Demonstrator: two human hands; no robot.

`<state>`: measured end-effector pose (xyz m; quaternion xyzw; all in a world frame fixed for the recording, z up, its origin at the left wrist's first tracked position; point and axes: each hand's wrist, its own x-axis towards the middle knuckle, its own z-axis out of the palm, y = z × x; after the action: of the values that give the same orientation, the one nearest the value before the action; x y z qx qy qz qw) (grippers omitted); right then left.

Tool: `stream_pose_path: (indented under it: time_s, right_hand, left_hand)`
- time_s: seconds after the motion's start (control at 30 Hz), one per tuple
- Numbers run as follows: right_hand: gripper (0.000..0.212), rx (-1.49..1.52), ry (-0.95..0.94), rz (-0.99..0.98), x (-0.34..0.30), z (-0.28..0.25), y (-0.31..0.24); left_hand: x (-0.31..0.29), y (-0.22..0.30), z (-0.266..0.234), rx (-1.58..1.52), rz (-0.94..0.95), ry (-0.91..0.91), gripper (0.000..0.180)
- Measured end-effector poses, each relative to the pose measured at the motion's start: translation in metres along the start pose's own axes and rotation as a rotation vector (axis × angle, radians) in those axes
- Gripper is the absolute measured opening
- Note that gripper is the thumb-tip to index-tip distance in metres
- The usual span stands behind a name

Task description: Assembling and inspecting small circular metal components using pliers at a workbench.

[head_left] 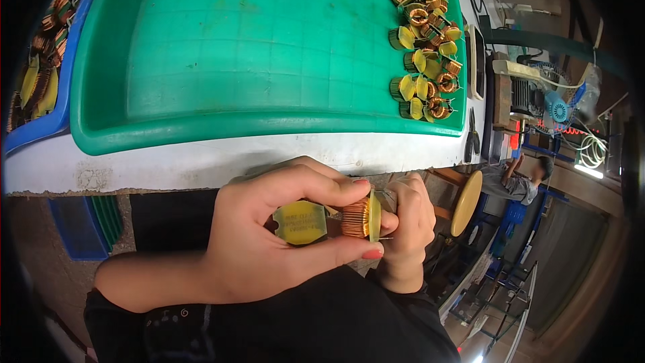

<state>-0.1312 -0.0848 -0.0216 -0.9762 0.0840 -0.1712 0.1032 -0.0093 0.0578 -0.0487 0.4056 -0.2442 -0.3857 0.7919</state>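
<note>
My left hand [248, 249] is closed, its thumb and fingertips pinching a copper-wound coil [355, 219] by its winding. A yellow plate [375, 216] is fixed on that coil's right side, with thin wire leads sticking out. Behind it, in the hollow of the same palm, sits a second coil's yellow plate [301, 223] with dark print; its winding is hidden. My right hand [413, 218] is curled against the plate and leads of the first coil, one fingertip touching the plate. What its other fingers grip is hidden.
Ahead on the white table [269, 156] lies a green tray [222, 126], several similar coils [420, 47] crowded along its right end. A blue bin [64, 117] of coils stands left. Pliers [473, 136] lie at right. Beyond are a stool [465, 203] and a seated person [517, 181].
</note>
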Motion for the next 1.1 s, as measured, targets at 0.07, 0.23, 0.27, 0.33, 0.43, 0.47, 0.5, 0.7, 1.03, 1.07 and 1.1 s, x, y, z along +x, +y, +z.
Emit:
stream_pose_path:
  time_s: [0.07, 0.23, 0.27, 0.33, 0.43, 0.47, 0.5, 0.7, 1.03, 1.07, 1.1]
  right_hand:
    - [0.036, 0.018, -0.008, 0.023, 0.000, 0.001, -0.002]
    - [0.036, 0.146, -0.001, 0.125, -0.002, 0.001, -0.004]
    - [0.037, 0.215, 0.023, 0.147, -0.003, 0.002, -0.003]
    - [0.037, 0.352, 0.071, 0.190, -0.005, 0.004, -0.001]
    - [0.037, 0.302, 0.047, 0.143, -0.003, 0.004, -0.001]
    - [0.037, 0.279, 0.034, 0.117, -0.001, 0.004, -0.002]
    - [0.037, 0.257, 0.022, 0.090, -0.001, 0.004, -0.002]
    - [0.037, 0.069, -0.002, 0.021, 0.003, 0.002, -0.002]
    - [0.041, 0.447, 0.064, 0.182, -0.004, 0.002, 0.004]
    - [0.042, 0.486, 0.058, 0.188, -0.004, 0.000, 0.003]
    - [0.042, 0.525, 0.051, 0.194, -0.004, -0.003, 0.003]
  left_hand:
    - [0.001, 0.002, 0.000, 0.007, 0.001, -0.003, 0.046]
    - [0.003, 0.003, -0.002, 0.046, 0.023, -0.015, 0.047]
    - [0.002, 0.002, -0.002, 0.055, 0.050, -0.013, 0.047]
    - [0.002, 0.001, -0.003, 0.072, 0.104, -0.008, 0.047]
    - [0.003, 0.002, -0.003, 0.107, 0.099, -0.037, 0.047]
    - [0.004, 0.003, -0.003, 0.125, 0.098, -0.048, 0.046]
    - [0.004, 0.004, -0.003, 0.145, 0.097, -0.060, 0.046]
    - [0.001, 0.006, -0.003, 0.126, 0.049, -0.024, 0.046]
    - [0.005, 0.005, 0.000, 0.136, 0.093, -0.052, 0.048]
    - [0.005, 0.006, 0.000, 0.095, 0.057, -0.037, 0.048]
    - [0.004, 0.007, -0.001, 0.054, 0.020, -0.023, 0.049]
